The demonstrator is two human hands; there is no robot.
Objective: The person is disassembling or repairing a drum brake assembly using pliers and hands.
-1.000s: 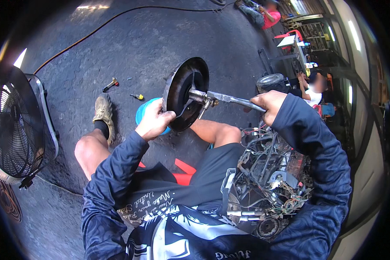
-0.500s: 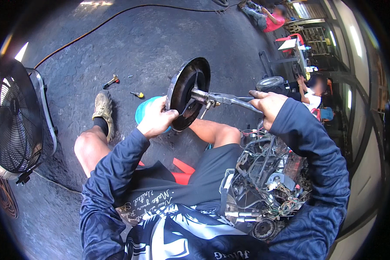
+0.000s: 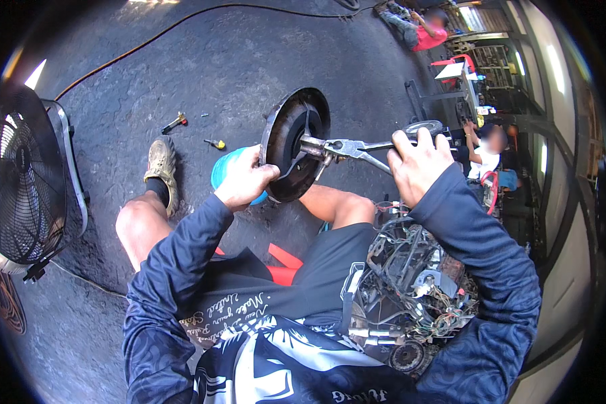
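Observation:
My left hand (image 3: 244, 187) pinches the near left rim of a round, dark, dished metal plate (image 3: 272, 140), thumb on its face. The plate is held up and tilted, its inner side toward the right. A metal stub (image 3: 312, 145) stands out of its middle, with a short pin beside it. With fingers curled over the handles, my right hand (image 3: 421, 161) holds a pair of pliers (image 3: 354, 148). The pliers' jaws are at the stub; whether they bite on it I cannot tell. The handles are spread apart. Behind my left hand is a teal round object (image 3: 226, 168), partly hidden.
A black fan (image 3: 23, 178) stands at the left. A tangle of wiring and machine parts (image 3: 417, 279) lies beside my right thigh. Two small yellow-marked items (image 3: 215, 144) and a cable (image 3: 141, 48) lie on the dark floor. Two people (image 3: 485, 149) sit at the far right.
The pliers have turned from edge-on to flat, and their handles now show apart. My right hand has shifted its fingers over the handles. My left hand keeps hold of the plate.

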